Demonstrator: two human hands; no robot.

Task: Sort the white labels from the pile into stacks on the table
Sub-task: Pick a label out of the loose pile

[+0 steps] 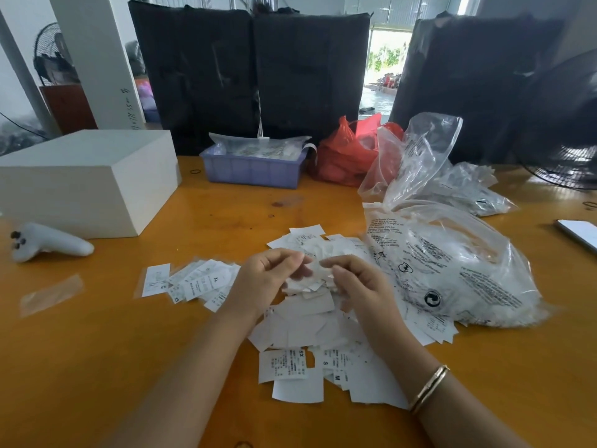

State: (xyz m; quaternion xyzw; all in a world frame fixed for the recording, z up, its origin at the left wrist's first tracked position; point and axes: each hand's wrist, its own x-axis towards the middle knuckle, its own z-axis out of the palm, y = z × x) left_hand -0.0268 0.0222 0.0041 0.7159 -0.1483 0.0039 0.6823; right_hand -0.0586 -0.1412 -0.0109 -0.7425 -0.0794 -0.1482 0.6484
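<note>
**Hands working a bunch of labels above the loose pile**

Nearest the viewer, printed labels [284, 367] marked with sizes such as S, M and XS lie scattered face up and face down at the near edge of the pile [310, 321], which spreads over the orange counter [97, 367]. Directly above the pile's middle, the left hand [271, 273] and the right hand [355, 279] meet over a crumpled bunch of white labels [311, 278]. Both grips are closed: curled fingers and thumbs pinch the bunch from either side. A gold bangle [429, 388] sits on the right wrist.

Left of the pile, a fanned group of sorted labels [200, 281], one showing XL, lies on the counter beside a single label in a clear sleeve [155, 279]. Right of the pile, touching it, is a large clear bag [452, 263] stuffed with more labels.

Beyond the pile stand a white box [87, 179], a lilac bin [255, 169] and a red bag [349, 153].

Risks, as judged: thin labels cling together, so two sizes could go down as one; the fanned group lies near the pile, and a sweeping forearm might merge them; blank-side-up pieces invite misreading.
</note>
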